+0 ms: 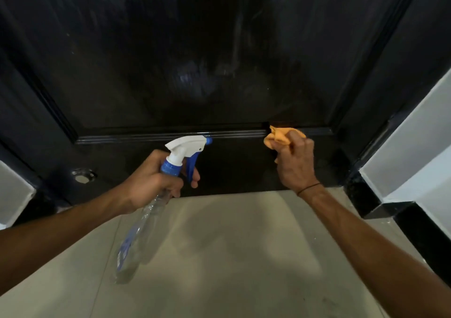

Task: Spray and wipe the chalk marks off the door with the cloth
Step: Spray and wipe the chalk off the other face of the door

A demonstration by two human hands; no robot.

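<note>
A glossy black panelled door [219,61] is seen from above, over a beige tiled floor [219,256]. A clear plastic spray bottle with a white-and-blue trigger head [181,155] is gripped at its neck by the left hand [156,181], nozzle towards the door, one finger on the trigger. A crumpled orange cloth [278,138] is clutched in the right hand [295,164] and held against the moulding at the panel's lower edge. Pale smears show mid-panel.
</note>
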